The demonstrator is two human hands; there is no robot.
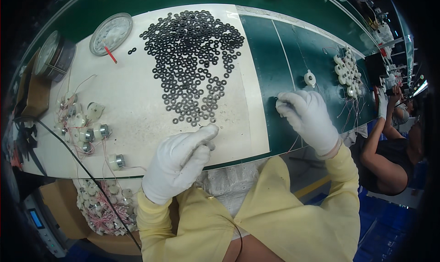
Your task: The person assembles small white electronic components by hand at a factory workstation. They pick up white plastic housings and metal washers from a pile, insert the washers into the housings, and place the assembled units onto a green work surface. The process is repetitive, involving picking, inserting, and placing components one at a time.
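My left hand (180, 162), in a white glove, is at the near edge of the white board, its thumb and fingers pressed together. Whatever they hold, if anything, is hidden. Just beyond its fingertips lies the near end of a wide spread of small black rings (185, 74). My right hand (308, 120), also gloved, hovers over the green mat (282, 138) with its fingers curled into a pinch. A tiny dark spot shows at its fingertips, too small to name. Beyond this hand, a single white round motor (310, 78) with a thin wire lies on the mat.
Several wired motors (85, 129) lie at left; more fill a cardboard box (68, 211) below the edge. A round dish (111, 34) with a red stick and a tub (55, 55) stand far left. White motors (348, 71) cluster at right, near another person's arm (373, 138).
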